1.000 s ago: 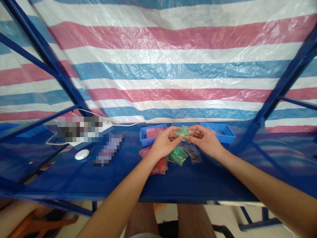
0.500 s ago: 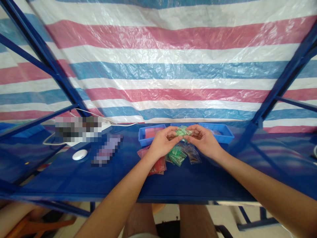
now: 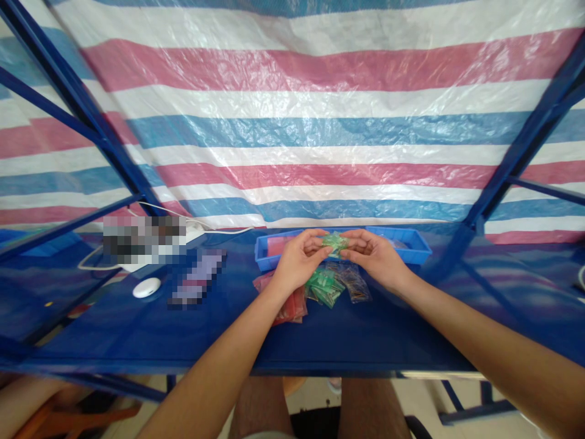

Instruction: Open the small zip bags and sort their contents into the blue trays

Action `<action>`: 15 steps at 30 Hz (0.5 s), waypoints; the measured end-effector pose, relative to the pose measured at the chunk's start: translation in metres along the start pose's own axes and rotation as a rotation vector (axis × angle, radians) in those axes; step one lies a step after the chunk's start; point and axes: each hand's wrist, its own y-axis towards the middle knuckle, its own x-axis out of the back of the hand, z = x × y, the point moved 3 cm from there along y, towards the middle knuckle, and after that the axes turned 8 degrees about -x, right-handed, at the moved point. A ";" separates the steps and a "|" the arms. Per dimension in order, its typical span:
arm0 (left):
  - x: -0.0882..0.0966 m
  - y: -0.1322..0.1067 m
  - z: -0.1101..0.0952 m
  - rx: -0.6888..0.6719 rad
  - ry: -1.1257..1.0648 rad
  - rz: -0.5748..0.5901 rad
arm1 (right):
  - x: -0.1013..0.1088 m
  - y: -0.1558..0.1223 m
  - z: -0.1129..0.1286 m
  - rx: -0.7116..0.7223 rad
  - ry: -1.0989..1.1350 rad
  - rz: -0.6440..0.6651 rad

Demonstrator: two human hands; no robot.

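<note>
Between my fingertips, above the pile, is a small clear plastic packet with green contents [image 3: 334, 241]. My left hand [image 3: 298, 261] pinches its left side, thumb nearest me, and my right hand [image 3: 378, 259] pinches its right side. Just below lie several green packets [image 3: 327, 289] in a loose heap. Red packets [image 3: 291, 308] are stacked to the left, partly under my left wrist. On the right sit clear packets with dark, thin contents [image 3: 357, 284]. What exactly each packet contains is too small to make out.
Blue plastic bins line the back; the left bin [image 3: 264, 258] has something red in it, the right bin [image 3: 419, 249] clear packets. A white round case [image 3: 147, 288], a blurred-out flat object [image 3: 198, 277] and a white cable [image 3: 228, 231] lie left on the blue table [image 3: 365, 341].
My thumbs have drawn slightly apart on the green packet, showing more of its front. Both hands stay in nearly the same place, and the piles have not moved.
</note>
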 end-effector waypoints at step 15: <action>-0.009 -0.004 -0.007 -0.021 0.024 0.065 | -0.008 -0.003 0.004 -0.018 -0.010 -0.032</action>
